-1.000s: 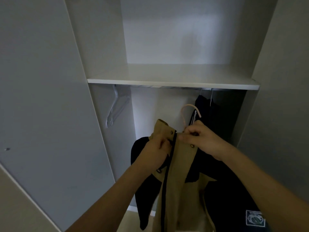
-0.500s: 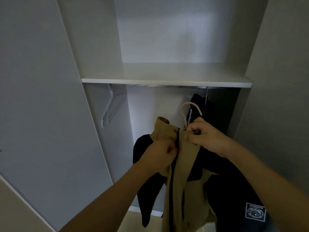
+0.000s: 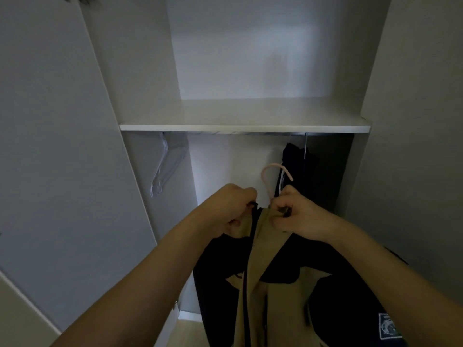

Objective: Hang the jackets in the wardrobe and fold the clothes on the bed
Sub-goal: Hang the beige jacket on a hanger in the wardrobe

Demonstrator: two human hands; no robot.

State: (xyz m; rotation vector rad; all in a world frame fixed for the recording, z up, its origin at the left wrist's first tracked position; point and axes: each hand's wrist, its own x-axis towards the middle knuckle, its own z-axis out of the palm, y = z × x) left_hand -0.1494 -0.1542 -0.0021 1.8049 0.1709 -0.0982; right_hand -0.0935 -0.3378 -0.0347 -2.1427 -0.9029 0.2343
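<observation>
Both hands, left hand (image 3: 230,209) and right hand (image 3: 298,216), pinch the jacket (image 3: 265,246) collar, seemingly on a pink hanger (image 3: 269,171).

A tan-and-navy jacket (image 3: 265,284) hangs lengthwise on a pink hanger (image 3: 269,172) in front of the open white wardrobe (image 3: 244,127) — its dark zipper runs down the tan front panel, and a white patch shows on one navy sleeve.

The jacket (image 3: 270,284) runs off the bottom edge; its sleeve patch (image 3: 388,326) is unreadable.
</observation>
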